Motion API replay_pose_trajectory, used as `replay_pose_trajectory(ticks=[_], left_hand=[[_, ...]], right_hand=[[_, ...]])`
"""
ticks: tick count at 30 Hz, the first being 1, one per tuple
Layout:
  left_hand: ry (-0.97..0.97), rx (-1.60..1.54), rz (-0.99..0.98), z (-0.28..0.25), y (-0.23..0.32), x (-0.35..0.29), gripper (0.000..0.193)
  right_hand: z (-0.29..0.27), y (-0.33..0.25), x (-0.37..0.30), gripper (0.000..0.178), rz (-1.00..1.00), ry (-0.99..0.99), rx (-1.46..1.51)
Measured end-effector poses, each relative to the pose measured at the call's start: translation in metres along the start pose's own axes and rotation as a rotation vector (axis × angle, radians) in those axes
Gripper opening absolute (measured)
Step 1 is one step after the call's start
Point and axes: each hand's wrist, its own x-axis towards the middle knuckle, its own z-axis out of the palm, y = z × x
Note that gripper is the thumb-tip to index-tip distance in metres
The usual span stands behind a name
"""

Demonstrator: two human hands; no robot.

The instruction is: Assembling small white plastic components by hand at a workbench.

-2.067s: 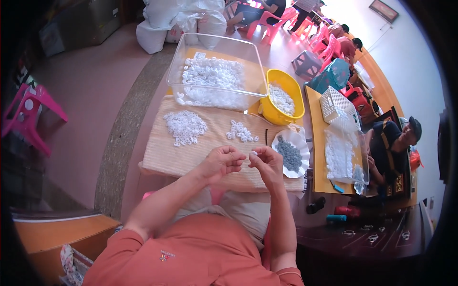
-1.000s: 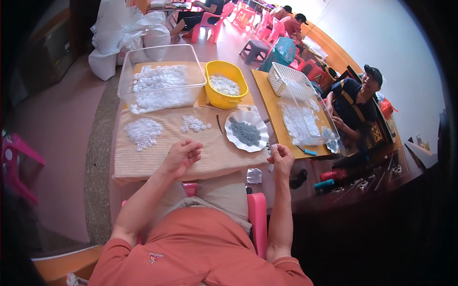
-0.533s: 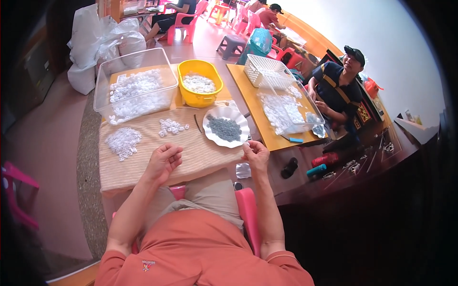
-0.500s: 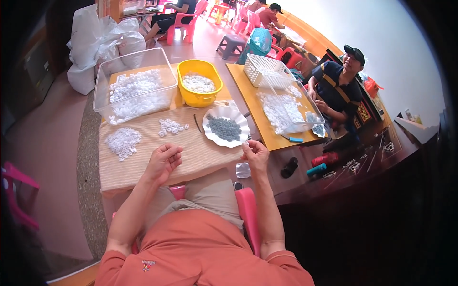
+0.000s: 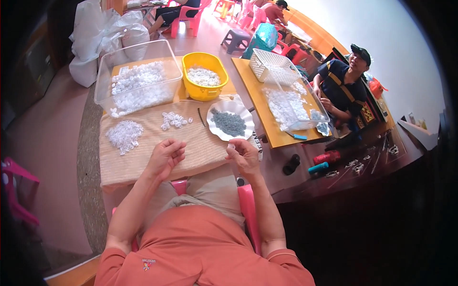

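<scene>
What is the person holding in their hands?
It cannot be told for sure. The right hand has its fingers pinched together near the white plate, perhaps on one tiny piece. The left hand is curled above the mat, nothing visible in it.

Pink plastic chairs point(image 5: 187, 15), reddish floor point(image 5: 47, 124)

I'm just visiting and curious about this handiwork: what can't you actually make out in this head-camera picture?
- Whatever the right hand pinches: too small, hidden by curled fingers.
- Whether the left hand holds anything: palm turned away.
- The grey bits on the white plate: too small to identify.
- The white pieces in the clear tub: blurred into a mass.
- The person's lap: covered by the cloth-topped table.
</scene>
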Motion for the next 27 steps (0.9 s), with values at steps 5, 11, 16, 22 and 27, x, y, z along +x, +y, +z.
replay_pose_trajectory(ticks=[5, 11, 16, 22, 27], left_hand=[[0.002, 0.047, -0.001, 0.004, -0.003, 0.001, 0.006], [-0.006, 0.063, -0.003, 0.004, -0.002, 0.002, 0.008], [-0.003, 0.094, -0.001, 0.003, -0.001, 0.001, 0.008], [0.017, 0.050, -0.002, 0.003, 0.004, 0.001, 0.009], [0.038, 0.033, 0.004, -0.002, 0.009, 0.002, 0.009]], right_hand=[[0.001, 0.009, -0.002, 0.018, -0.007, 0.021, -0.165], [0.004, 0.025, 0.001, 0.017, -0.155, -0.029, -0.394], [0.019, 0.005, 0.011, 0.019, 0.009, -0.036, -0.301], [0.012, -0.001, 0.048, 0.019, -0.007, -0.128, -0.365], [0.015, -0.027, 0.095, 0.022, -0.084, -0.146, -0.424]])
